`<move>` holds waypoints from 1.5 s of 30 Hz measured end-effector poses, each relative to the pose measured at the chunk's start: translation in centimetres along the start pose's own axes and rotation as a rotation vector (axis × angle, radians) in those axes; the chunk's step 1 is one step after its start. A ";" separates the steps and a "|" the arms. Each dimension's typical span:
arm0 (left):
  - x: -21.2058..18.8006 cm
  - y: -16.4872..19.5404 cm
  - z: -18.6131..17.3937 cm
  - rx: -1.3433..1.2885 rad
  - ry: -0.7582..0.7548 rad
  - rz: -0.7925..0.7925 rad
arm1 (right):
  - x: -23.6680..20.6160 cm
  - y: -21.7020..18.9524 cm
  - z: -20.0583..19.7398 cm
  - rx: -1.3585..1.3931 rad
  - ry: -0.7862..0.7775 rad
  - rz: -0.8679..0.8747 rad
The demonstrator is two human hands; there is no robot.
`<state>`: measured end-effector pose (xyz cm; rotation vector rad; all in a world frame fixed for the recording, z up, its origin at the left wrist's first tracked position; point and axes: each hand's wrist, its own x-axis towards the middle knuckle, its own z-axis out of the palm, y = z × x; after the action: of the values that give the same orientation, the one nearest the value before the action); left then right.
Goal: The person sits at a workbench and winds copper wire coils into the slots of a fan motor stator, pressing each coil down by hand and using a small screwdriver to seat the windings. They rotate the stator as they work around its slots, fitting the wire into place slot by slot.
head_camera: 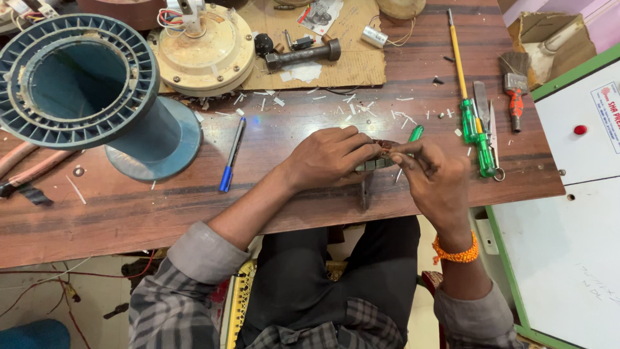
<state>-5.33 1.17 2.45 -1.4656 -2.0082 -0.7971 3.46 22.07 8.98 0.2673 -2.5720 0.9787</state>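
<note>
My left hand [326, 157] is closed over a small round motor stator [381, 160] with grey metal slots and brown winding, holding it on the wooden table [194, 200]. My right hand [431, 176] pinches at the stator's right edge, its fingers together. A green-handled tool [415, 134] pokes out just behind my right hand; I cannot tell whether the hand grips it. Most of the stator is hidden under both hands.
A large blue plastic spool [84, 84] lies at the left. A cream fan motor housing [206, 52] and a dark bar [302, 55] sit on cardboard behind. A blue pen [231, 155], green screwdrivers [475, 129], a brush [515, 87] and white scraps surround the hands. A white panel [568, 194] stands right.
</note>
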 end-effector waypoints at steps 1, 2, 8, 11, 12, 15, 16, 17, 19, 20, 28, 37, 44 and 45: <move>0.0 0.0 0.1 -0.011 0.001 -0.005 | -0.2 -0.1 -0.2 0.021 -0.007 -0.040; -0.1 0.0 0.1 -0.022 0.003 -0.011 | -0.3 -0.2 -0.4 0.014 -0.010 -0.047; -0.4 0.1 0.6 -0.022 -0.007 -0.038 | 0.1 0.5 -0.7 -0.117 -0.011 -0.079; -0.4 0.1 0.8 0.073 0.018 0.038 | 2.3 1.5 0.0 -0.246 -0.016 -0.164; -0.5 0.0 0.8 0.071 0.042 0.069 | 3.1 1.9 0.5 -0.210 -0.030 -0.180; -0.7 -0.1 0.5 0.051 0.098 0.135 | 5.3 2.8 1.9 -0.201 -0.076 -0.210; -0.8 -0.1 0.4 0.032 0.105 0.143 | 5.8 3.0 2.1 -0.215 -0.092 -0.216; -0.9 0.0 0.4 0.010 0.114 0.150 | 6.1 3.1 2.2 -0.234 -0.113 -0.250; -1.1 0.2 0.4 -0.119 0.063 -0.039 | 6.6 3.1 2.1 -0.273 -0.152 -0.316; -1.2 0.2 0.5 -0.185 0.037 -0.133 | 6.7 3.0 2.0 -0.290 -0.154 -0.351; 0.1 -0.2 3.3 -1.059 0.149 -0.995 | 6.7 1.6 1.6 -0.432 -0.177 -0.405; 0.0 -0.8 3.8 -1.048 -0.006 -0.817 | 4.8 0.6 0.7 -0.368 -0.167 -0.336; 0.1 -1.8 1.2 -0.591 -0.155 -0.552 | 1.0 -1.7 -0.6 -0.276 -0.301 -0.118; 0.2 -1.8 1.2 -0.574 -0.147 -0.538 | 0.4 -1.8 -0.6 -0.302 -0.276 -0.127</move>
<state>-7.16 1.70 1.49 -1.2859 -2.4564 -1.6409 3.77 21.07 10.65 0.5039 -2.8614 0.5284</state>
